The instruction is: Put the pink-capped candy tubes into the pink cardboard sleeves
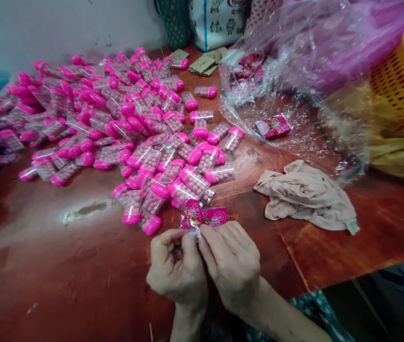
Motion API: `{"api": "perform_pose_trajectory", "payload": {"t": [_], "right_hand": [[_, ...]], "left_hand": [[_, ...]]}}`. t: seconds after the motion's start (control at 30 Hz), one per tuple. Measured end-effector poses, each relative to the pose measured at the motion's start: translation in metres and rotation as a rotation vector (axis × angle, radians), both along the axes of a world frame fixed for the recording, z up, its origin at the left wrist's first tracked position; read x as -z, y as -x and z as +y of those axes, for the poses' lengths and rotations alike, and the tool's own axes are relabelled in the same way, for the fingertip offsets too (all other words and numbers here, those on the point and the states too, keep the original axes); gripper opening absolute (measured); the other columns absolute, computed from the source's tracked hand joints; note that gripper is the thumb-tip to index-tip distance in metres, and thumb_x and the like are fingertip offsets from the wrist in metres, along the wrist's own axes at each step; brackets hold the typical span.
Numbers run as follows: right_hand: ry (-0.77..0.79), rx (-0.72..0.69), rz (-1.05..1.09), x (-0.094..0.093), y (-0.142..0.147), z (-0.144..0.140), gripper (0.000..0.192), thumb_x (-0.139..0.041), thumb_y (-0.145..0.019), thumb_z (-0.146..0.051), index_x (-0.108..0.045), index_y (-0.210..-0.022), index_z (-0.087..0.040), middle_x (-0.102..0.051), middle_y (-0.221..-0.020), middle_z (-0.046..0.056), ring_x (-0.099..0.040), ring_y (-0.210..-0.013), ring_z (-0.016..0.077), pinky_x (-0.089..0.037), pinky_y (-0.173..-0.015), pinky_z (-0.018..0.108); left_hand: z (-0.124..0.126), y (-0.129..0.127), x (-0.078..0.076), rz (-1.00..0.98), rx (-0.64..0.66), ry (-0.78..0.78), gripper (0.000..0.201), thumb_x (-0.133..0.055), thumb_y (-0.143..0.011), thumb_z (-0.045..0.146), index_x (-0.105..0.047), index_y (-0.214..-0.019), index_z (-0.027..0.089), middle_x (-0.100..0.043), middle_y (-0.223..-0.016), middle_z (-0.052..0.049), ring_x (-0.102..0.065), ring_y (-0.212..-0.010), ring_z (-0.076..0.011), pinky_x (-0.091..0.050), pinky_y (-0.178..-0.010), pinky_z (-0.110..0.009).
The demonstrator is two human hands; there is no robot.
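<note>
Near the table's front edge, my left hand (176, 268) and my right hand (235, 266) are closed with their fingertips together. Between them they pinch a small pink printed label (190, 212) with a clear, shiny lower end. A second pink label (216, 216) shows just beyond my right knuckles; whether my right fingers also grip it is hidden. Just past my fingers lies a large heap of clear candy containers (130, 202) with bright pink caps and pale pink balls inside.
A crumpled beige cloth (305, 194) lies to the right. Behind it, a clear plastic bag (294, 52) is spread open by a bundle of pink labels (273, 126). A yellow basket (397, 80), cardboard pieces (203, 64) and a white bag (219, 23) stand farther back.
</note>
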State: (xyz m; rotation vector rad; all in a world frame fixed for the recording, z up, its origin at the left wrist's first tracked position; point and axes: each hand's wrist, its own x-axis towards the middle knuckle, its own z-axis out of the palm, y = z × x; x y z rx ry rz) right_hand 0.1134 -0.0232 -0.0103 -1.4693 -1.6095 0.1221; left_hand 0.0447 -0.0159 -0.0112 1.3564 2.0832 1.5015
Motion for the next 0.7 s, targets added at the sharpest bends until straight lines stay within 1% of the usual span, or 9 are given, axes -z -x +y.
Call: {"api": "perform_pose_trajectory", "payload": {"t": [0.1,0.17,0.23,0.27,0.33,0.4,0.47,0.57,0.7], "right_hand": [[0.002,-0.009,0.0,0.0,-0.001,0.0,0.014,-0.05,-0.088,-0.008,-0.064,-0.088,-0.009,-0.063,-0.063,0.007,-0.058,-0.062,0.0187,-0.046,-0.063,0.034],[-0.005,-0.029,-0.001,-0.003,-0.004,0.001,0.016,-0.049,-0.088,-0.005,-0.063,-0.093,-0.005,-0.064,-0.066,0.01,-0.06,-0.066,0.0202,-0.048,-0.064,0.036],[-0.038,-0.053,0.012,-0.005,-0.009,0.003,0.016,-0.048,-0.087,-0.003,-0.063,-0.093,-0.003,-0.064,-0.067,0.011,-0.061,-0.067,0.0208,-0.049,-0.064,0.036],[-0.056,-0.069,0.019,-0.006,-0.011,0.004,0.016,-0.049,-0.086,-0.002,-0.063,-0.092,-0.003,-0.064,-0.067,0.011,-0.062,-0.067,0.0208,-0.05,-0.063,0.035],[-0.094,-0.103,0.029,-0.006,-0.014,0.005,0.016,-0.049,-0.086,-0.001,-0.064,-0.092,-0.004,-0.065,-0.067,0.011,-0.062,-0.069,0.0212,-0.051,-0.064,0.035],[-0.118,-0.141,0.034,-0.005,-0.015,0.004,0.017,-0.049,-0.086,0.0,-0.064,-0.094,-0.005,-0.066,-0.07,0.012,-0.062,-0.072,0.0216,-0.051,-0.067,0.036],[-0.124,-0.187,0.047,-0.003,-0.015,0.003,0.017,-0.05,-0.086,-0.001,-0.064,-0.095,-0.004,-0.066,-0.071,0.012,-0.062,-0.074,0.0217,-0.051,-0.068,0.036],[-0.116,-0.251,0.055,-0.001,-0.016,0.002,0.017,-0.049,-0.087,-0.002,-0.064,-0.095,-0.002,-0.065,-0.071,0.012,-0.06,-0.073,0.0209,-0.051,-0.069,0.037],[-0.103,-0.312,0.047,-0.004,-0.017,0.003,0.02,-0.046,-0.088,-0.003,-0.065,-0.094,-0.001,-0.066,-0.074,0.013,-0.06,-0.074,0.0211,-0.051,-0.071,0.038]], "left_hand": [[0.001,0.006,-0.001,0.031,0.155,0.086,0.017,-0.065,-0.074,0.013,-0.061,-0.089,0.02,-0.06,-0.07,0.003,-0.054,-0.056,-0.0113,-0.044,-0.053,-0.022],[0.002,0.01,-0.009,0.052,0.283,0.11,0.033,-0.067,-0.072,0.014,-0.061,-0.104,0.02,-0.064,-0.098,-0.004,-0.06,-0.081,-0.0167,-0.048,-0.07,-0.025],[0.002,0.014,-0.022,-0.059,0.384,0.136,0.048,-0.069,-0.069,0.017,-0.058,-0.116,0.022,-0.056,-0.123,-0.006,-0.057,-0.098,-0.0204,-0.048,-0.08,-0.027],[0.003,0.017,-0.029,-0.178,0.409,0.173,0.052,-0.07,-0.069,0.019,-0.057,-0.119,0.024,-0.055,-0.126,-0.006,-0.058,-0.095,-0.0193,-0.049,-0.076,-0.026],[0.005,0.023,-0.038,-0.369,0.375,0.238,0.048,-0.07,-0.071,0.025,-0.059,-0.117,0.024,-0.06,-0.119,-0.005,-0.06,-0.081,-0.0147,-0.05,-0.066,-0.021],[0.008,0.03,-0.039,-0.401,0.288,0.263,0.039,-0.071,-0.071,0.028,-0.064,-0.109,0.021,-0.066,-0.105,-0.004,-0.06,-0.074,-0.0122,-0.049,-0.061,-0.018],[0.012,0.039,-0.035,-0.389,0.239,0.284,0.032,-0.073,-0.07,0.028,-0.067,-0.099,0.019,-0.068,-0.09,-0.002,-0.059,-0.069,-0.0109,-0.048,-0.058,-0.016],[0.015,0.052,-0.027,-0.518,0.267,0.3,0.023,-0.072,-0.071,0.027,-0.067,-0.092,0.02,-0.066,-0.074,0.001,-0.059,-0.06,-0.0099,-0.047,-0.054,-0.017],[0.017,0.063,-0.026,-0.582,0.427,0.302,0.01,-0.067,-0.076,0.025,-0.069,-0.082,0.017,-0.068,-0.094,-0.004,-0.063,-0.088,-0.0188,-0.049,-0.075,-0.025]]}}
